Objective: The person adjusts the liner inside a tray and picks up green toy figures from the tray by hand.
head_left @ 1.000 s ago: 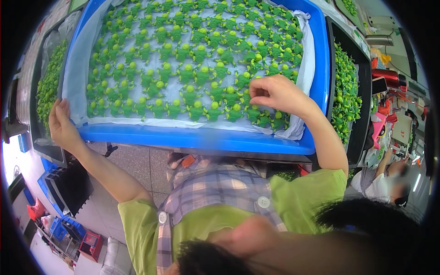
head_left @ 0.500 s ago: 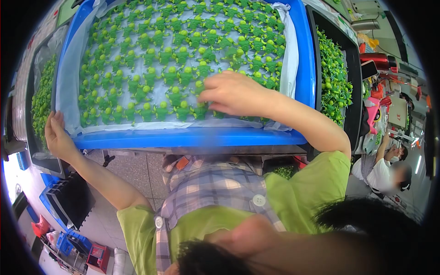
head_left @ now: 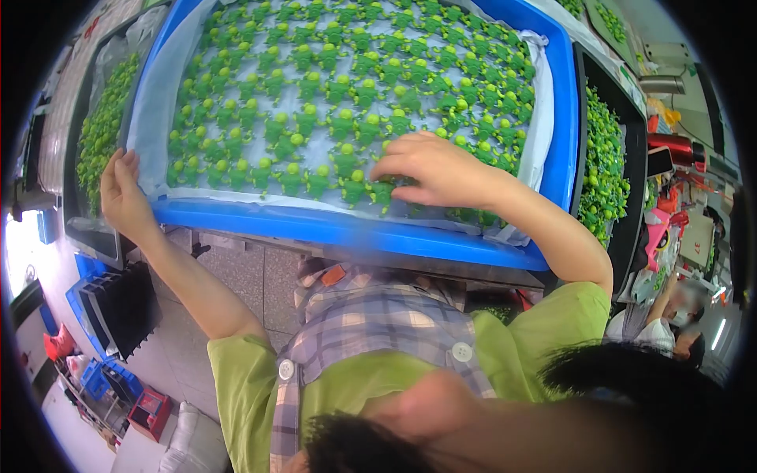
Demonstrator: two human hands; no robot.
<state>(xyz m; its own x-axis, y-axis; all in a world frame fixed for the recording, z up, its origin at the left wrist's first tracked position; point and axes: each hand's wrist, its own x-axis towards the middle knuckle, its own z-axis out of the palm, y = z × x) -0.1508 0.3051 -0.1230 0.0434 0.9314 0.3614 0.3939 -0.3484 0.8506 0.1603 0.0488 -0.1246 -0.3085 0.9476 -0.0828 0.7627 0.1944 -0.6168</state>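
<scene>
A blue tray (head_left: pixel 331 235) lined with a white sheet (head_left: pixel 154 142) holds rows of small green figures (head_left: pixel 341 124) with lighter round heads. Over the front rows, right of centre, my right hand (head_left: pixel 438 172) reaches down with thumb and fingers apart, close beside a green figure (head_left: pixel 382 193); nothing shows between them. My left hand (head_left: pixel 124 193) rests at the tray's left front corner, its fingers curled together against the rim. Whether it grips the rim or the sheet is hard to make out.
Black trays heaped with green pieces stand left (head_left: pixel 106 126) and right (head_left: pixel 603 173) of the blue tray. A red flask (head_left: pixel 676 150) and a phone (head_left: pixel 660 161) lie at the right. A masked person (head_left: pixel 662 323) sits far right. Black crates (head_left: pixel 118 311) stand lower left.
Since one second ago my right hand has moved left along the front rows and its fingers have spread. My left hand stays at the tray corner. The camera view has shifted slightly.
</scene>
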